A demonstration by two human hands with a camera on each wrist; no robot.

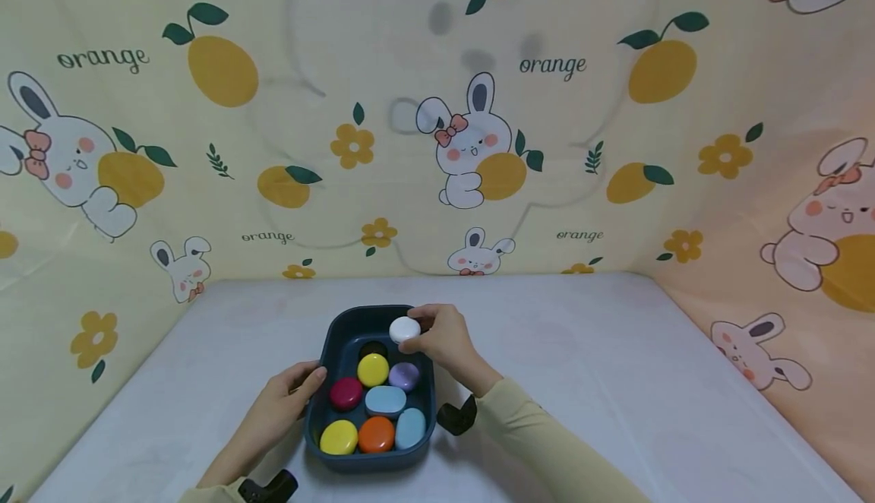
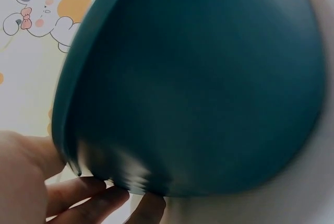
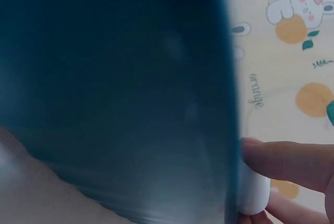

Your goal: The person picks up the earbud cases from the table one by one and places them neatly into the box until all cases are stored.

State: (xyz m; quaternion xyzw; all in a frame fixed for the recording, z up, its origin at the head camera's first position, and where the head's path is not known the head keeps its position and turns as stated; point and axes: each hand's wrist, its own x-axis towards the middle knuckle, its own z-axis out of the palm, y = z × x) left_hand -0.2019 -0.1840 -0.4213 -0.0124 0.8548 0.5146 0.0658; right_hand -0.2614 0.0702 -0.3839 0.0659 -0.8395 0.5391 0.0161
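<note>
Nearest, two sleeved forearms reach in from the lower edge of the head view, each with a black wrist mount. Between them a dark blue tray (image 1: 311, 419) sits on the pale grey table (image 1: 615, 381). The left hand (image 1: 290, 397) rests against the tray's left wall with fingers nearly straight and relaxed, fingertips at the rim; the left wrist view shows those fingers (image 2: 104, 200) lying under the edge of the tray's outer wall, gripping nothing.

Inside the tray, the near row holds a yellow pebble (image 1: 339, 438), an orange pebble (image 1: 377, 434) and a light blue pebble (image 1: 410, 428). Behind them lie a dark red pebble (image 1: 346, 393) and a second light blue pebble (image 1: 386, 400), then another yellow pebble (image 1: 373, 369) beside a lilac pebble (image 1: 405, 374), with a black pebble (image 1: 373, 349) partly hidden further back.

At the tray's far right corner the right hand (image 1: 444, 340) pinches a white pebble (image 1: 405, 329) between thumb and fingertips, above the tray's rim. The right wrist view shows the white pebble just beside the tray's outer wall.

Beyond the table hangs a cream backdrop (image 1: 437, 108) printed with rabbits and oranges.
</note>
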